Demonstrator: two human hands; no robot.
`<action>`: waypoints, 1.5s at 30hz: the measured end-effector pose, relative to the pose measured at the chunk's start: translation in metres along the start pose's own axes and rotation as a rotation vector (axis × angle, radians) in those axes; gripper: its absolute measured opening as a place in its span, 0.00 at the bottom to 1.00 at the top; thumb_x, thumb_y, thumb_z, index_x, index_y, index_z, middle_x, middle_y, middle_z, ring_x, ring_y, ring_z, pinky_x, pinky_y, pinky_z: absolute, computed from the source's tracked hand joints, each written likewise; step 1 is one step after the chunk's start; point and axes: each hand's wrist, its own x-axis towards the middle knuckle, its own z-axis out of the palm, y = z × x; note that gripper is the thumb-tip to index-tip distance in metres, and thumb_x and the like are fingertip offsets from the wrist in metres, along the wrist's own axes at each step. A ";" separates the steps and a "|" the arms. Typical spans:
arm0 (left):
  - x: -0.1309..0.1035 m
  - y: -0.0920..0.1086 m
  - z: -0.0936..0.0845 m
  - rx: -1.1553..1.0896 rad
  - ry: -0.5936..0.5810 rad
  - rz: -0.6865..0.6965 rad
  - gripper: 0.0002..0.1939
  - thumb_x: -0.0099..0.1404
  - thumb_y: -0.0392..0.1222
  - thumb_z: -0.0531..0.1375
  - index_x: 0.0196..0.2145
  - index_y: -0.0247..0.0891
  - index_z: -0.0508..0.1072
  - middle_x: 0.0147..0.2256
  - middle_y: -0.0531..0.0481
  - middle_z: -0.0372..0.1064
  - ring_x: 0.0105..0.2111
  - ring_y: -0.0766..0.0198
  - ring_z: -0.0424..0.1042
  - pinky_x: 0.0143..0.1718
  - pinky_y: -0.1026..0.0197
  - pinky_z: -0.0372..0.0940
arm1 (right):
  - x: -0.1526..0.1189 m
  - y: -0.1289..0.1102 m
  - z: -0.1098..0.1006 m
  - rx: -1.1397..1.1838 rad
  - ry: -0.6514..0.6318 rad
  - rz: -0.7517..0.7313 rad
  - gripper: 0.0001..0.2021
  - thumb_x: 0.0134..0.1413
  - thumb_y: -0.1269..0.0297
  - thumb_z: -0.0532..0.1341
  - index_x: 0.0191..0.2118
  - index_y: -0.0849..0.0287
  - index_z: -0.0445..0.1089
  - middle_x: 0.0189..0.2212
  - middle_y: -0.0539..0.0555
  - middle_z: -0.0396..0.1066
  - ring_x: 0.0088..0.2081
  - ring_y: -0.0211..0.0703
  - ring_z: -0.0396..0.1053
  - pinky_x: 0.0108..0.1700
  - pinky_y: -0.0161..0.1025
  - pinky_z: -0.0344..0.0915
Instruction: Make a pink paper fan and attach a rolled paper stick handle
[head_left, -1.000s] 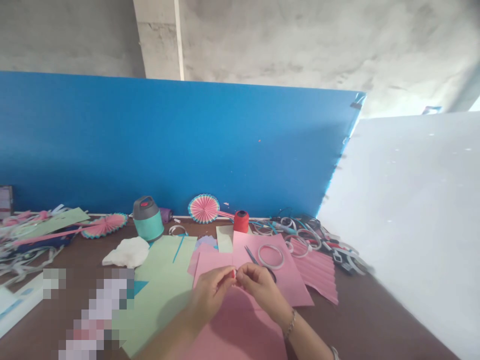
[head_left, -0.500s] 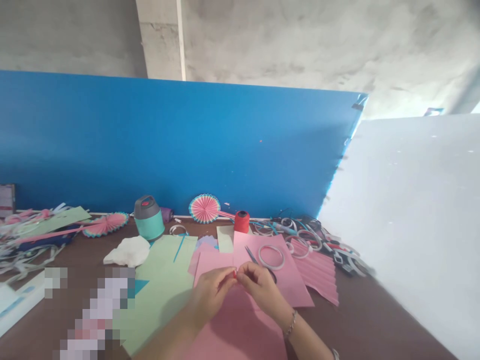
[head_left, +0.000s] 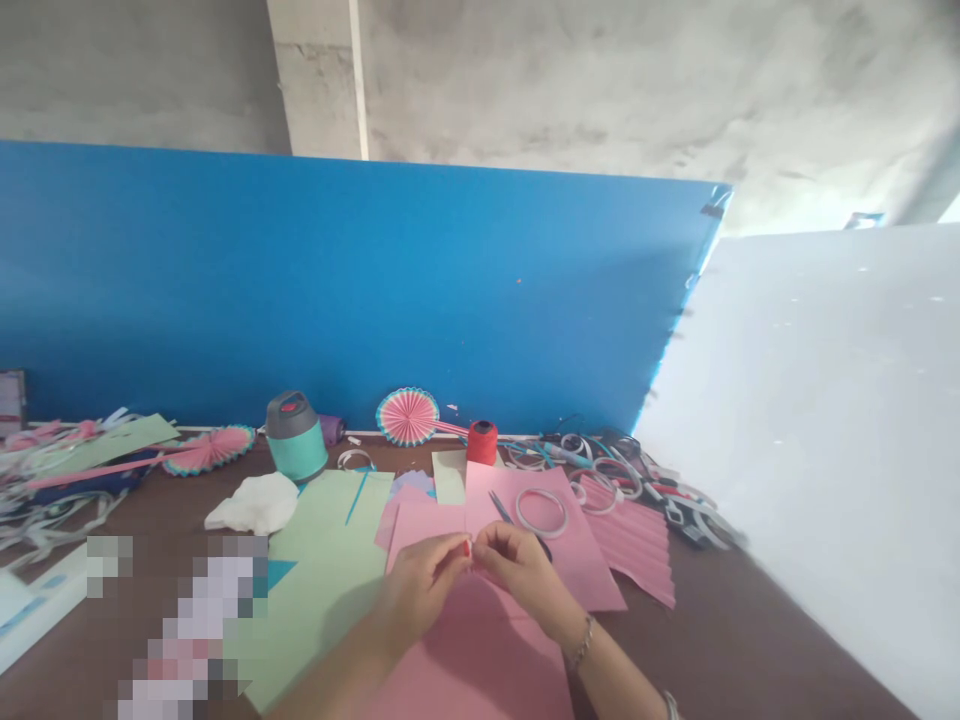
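My left hand (head_left: 421,582) pinches a small red-and-white piece (head_left: 468,547) between thumb and forefinger; its kind is too small to tell. Close against it, my right hand (head_left: 523,572) has its thumb and fingertips pressed together, and what they grip is hidden. Both hands hover over pink paper (head_left: 495,660). Just behind the right hand lie scissors (head_left: 501,507), their handles partly covered by it. A white ring-shaped coil (head_left: 541,512) rests on the pink sheet nearby. Farther back stands a spool of red thread (head_left: 482,444).
Green paper (head_left: 330,560) and a crumpled white cloth or tissue (head_left: 255,504) lie to the left. Behind them stands a teal jar with a grey lid (head_left: 295,436). A pleated paper fan (head_left: 407,416) leans on the blue partition (head_left: 420,290). Tangled cables (head_left: 645,480) and pleated pink paper (head_left: 630,550) are right.
The view has shifted very slightly. Both hands keep nearly the same pose, fingertips together around the small red-and-white piece.
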 end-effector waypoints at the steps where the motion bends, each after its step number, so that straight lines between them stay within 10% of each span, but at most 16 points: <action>1: 0.000 0.000 0.000 -0.005 0.003 -0.002 0.13 0.65 0.44 0.53 0.43 0.40 0.73 0.36 0.50 0.76 0.36 0.65 0.74 0.39 0.67 0.67 | 0.000 -0.001 0.000 0.016 -0.003 0.013 0.16 0.46 0.52 0.63 0.25 0.61 0.66 0.20 0.47 0.61 0.24 0.33 0.57 0.28 0.33 0.54; 45: 0.001 0.015 -0.006 -0.141 -0.063 -0.001 0.14 0.66 0.45 0.52 0.39 0.38 0.74 0.31 0.49 0.75 0.30 0.65 0.72 0.34 0.67 0.67 | 0.000 0.003 -0.007 0.182 -0.131 0.078 0.18 0.42 0.51 0.67 0.25 0.63 0.70 0.20 0.50 0.69 0.24 0.34 0.64 0.30 0.33 0.58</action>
